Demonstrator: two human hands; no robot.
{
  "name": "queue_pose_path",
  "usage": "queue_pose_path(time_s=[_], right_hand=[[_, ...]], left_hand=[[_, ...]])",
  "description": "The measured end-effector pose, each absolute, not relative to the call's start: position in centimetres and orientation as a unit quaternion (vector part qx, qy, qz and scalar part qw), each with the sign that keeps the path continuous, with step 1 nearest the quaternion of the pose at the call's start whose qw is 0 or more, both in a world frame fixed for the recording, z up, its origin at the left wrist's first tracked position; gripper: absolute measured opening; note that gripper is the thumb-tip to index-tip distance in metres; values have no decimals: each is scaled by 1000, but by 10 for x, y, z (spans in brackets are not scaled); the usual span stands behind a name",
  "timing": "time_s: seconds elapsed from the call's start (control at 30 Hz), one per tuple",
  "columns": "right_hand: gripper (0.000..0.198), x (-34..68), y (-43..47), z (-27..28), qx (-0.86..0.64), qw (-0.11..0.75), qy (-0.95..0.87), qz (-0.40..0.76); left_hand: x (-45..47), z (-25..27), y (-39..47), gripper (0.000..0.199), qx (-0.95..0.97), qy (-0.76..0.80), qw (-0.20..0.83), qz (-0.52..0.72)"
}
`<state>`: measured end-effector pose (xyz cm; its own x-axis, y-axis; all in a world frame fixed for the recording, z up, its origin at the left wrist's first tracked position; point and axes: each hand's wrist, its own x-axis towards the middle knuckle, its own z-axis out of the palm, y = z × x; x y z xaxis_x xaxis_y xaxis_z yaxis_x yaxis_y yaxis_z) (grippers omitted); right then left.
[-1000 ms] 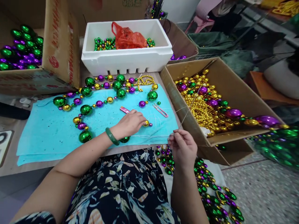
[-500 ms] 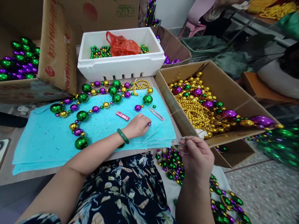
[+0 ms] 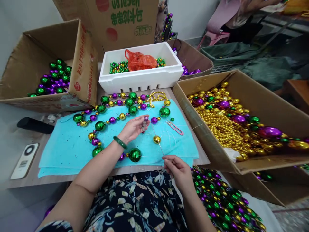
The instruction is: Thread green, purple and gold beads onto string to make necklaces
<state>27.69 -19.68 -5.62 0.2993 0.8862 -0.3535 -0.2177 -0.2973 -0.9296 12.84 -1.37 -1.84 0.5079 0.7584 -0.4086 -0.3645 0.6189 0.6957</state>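
Over the turquoise cloth (image 3: 70, 145), my left hand (image 3: 135, 128), with a green bangle (image 3: 120, 142) on the wrist, pinches a small purple bead (image 3: 146, 118) at its fingertips. My right hand (image 3: 178, 168) is closed on the lower end of a thin needle (image 3: 161, 149). A gold bead (image 3: 156, 139) sits at the needle's upper part, with pale thread beyond it. Close by lie a loose purple bead (image 3: 154, 120), a large green bead (image 3: 164, 111) and pink thread snips (image 3: 175, 127). The bead strand (image 3: 112, 120) curves across the cloth; my left forearm hides part of it.
A white foam box (image 3: 142, 79) with small beads and a red bag (image 3: 141, 61) stands behind the cloth. Cardboard boxes of beads stand left (image 3: 83, 74) and right (image 3: 210, 154). Finished-looking strands (image 3: 222, 199) hang at lower right. A white device (image 3: 24, 161) lies left.
My left hand has lifted off the cloth with the small purple bead. The right hand has come leftward, nearer it. A gold bead now shows on the needle. The camera view has shifted.
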Motion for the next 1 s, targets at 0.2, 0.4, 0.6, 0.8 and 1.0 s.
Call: queue_pose_path(time_s=[0.2,0.4,0.6,0.8,1.0], right_hand=[[32,273,-194,-56,-611,514,-284,530],[33,271,-192,-58,-613,513,-276,533],[32,269,-193,-60,-611,517,-264,539],[29,264,-191,-66,-617,544,-250,511],[24,271,-193,-66,-636,585,-238,444]], left_hand=[[127,-20,-15,13,271,362,820,352],[127,-17,-16,11,261,372,815,360],[128,-18,-17,21,291,368,801,373],[128,-23,-23,50,519,349,702,340],[143,-37,-32,26,865,280,402,111]])
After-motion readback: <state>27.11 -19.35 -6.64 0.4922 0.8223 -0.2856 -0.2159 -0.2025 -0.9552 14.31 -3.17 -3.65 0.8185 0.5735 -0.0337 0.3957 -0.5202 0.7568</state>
